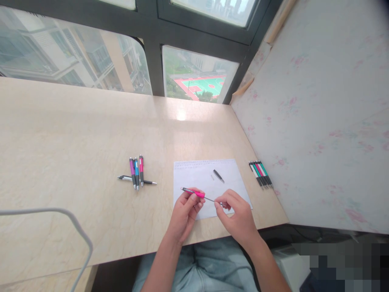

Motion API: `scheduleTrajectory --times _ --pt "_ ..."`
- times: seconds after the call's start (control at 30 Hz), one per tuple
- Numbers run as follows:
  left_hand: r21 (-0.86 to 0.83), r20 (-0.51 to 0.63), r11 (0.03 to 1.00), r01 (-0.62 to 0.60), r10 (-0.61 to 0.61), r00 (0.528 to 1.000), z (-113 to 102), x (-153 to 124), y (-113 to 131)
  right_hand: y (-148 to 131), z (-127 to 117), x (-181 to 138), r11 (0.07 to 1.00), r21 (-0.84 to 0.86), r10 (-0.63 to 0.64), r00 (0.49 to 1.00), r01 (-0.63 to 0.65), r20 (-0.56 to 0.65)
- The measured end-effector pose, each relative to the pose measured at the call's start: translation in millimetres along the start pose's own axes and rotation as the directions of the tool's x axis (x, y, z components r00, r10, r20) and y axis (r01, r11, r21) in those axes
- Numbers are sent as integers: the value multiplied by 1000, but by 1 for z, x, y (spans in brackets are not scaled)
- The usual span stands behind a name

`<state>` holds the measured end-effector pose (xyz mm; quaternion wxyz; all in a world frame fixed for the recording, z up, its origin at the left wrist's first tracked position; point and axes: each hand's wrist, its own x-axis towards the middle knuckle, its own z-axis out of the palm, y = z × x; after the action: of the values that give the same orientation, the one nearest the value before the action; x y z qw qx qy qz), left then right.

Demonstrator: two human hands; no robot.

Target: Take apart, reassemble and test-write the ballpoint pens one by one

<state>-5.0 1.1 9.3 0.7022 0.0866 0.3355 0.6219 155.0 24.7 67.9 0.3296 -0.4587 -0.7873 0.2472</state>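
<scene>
My left hand [189, 209] is closed round the pink barrel of a pen [197, 194], its clip end pointing left. A thin dark ink refill [209, 199] reaches from the barrel's open right end to my right hand [235, 211], whose thumb and fingers pinch it. Both hands are above a white sheet of paper [185, 177] with faint rows of writing along its top. On the sheet lies a black pen grip section [219, 176] with a silver tip. Beside it is a small pale piece [212, 177], perhaps a spring, too small to tell.
To the left, purple [132, 172], blue [136, 172] and pink [141, 170] pens lie across a white-and-black pen [124, 177]. Several pens [259, 174] form a row by the right wall [319, 121]. A grey cable [69, 215] loops over the table's left front. Windows [200, 73] stand behind.
</scene>
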Motion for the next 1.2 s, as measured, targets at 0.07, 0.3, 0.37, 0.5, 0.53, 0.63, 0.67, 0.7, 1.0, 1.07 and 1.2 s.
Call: scheduleTrajectory --times 0.07,0.3,0.37,0.5,0.53,0.63,0.67,0.7,1.0,1.07,1.2 --pt "1 6 1000 2 -2 1000 0 0 0 0 0 0 1000 0 15 1000 -15 -4" --pt "9 17 1000 -4 4 1000 0 -1 1 -1 0 -1 999 -3 43 999 -43 -17" --pt "21 16 1000 -7 7 1000 0 -1 1 -1 -1 -1 999 6 41 999 -41 -20" --pt "31 10 1000 5 -6 1000 0 -1 0 -3 0 -1 999 30 22 999 -21 -45" --pt "32 14 999 12 -12 1000 0 -1 0 -4 1 -1 999 42 20 999 -18 -47" --pt "35 28 999 31 -32 999 0 -2 1 -6 2 -1 997 74 18 999 -15 -44" --pt "32 29 999 35 -35 999 0 -2 1 -7 3 -1 997 81 19 999 -15 -44" --pt "26 27 999 35 -36 999 0 -3 1 -7 3 -1 996 84 21 999 -17 -46" --pt "24 39 999 28 -29 999 0 -3 1 -3 9 -1 997 50 59 994 -54 -93" --pt "37 41 999 30 -32 999 1 -4 1 -1 11 -1 997 29 78 990 -75 -116" --pt "66 43 997 31 -34 999 1 -4 0 4 18 -2 991 52 131 982 -125 -139"
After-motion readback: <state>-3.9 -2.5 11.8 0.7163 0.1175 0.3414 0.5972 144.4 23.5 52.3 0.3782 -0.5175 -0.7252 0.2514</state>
